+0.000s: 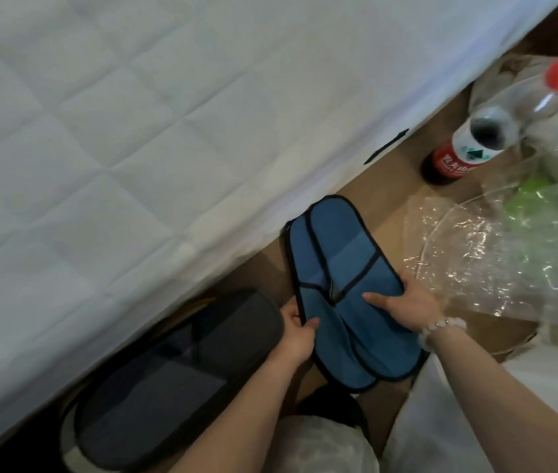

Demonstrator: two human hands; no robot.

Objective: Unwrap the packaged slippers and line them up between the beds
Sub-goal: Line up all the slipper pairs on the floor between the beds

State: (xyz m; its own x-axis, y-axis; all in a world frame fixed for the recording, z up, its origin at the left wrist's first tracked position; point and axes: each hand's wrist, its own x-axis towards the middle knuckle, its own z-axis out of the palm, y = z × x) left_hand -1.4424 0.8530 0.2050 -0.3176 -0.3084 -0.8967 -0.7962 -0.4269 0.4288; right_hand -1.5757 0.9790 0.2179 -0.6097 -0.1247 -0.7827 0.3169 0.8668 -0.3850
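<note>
A pair of flat blue slippers [339,281] with black trim lies overlapped above the brown floor, beside the white bed. My left hand [296,331] pinches the left slipper's edge near its strap. My right hand [407,302] holds the right slipper, thumb across its top and fingers at its right edge. A dark grey pair of slippers [175,380] lies flat on the floor to the left, partly under the bed's edge. Crumpled clear plastic wrapping [496,247] sits just right of my right hand.
The white quilted bed [134,131] fills the upper left. A red-capped plastic bottle [469,145] lies on the floor at upper right among more clear plastic. White fabric [475,421] covers the lower right. Brown floor [393,186] shows between the bed and the plastic.
</note>
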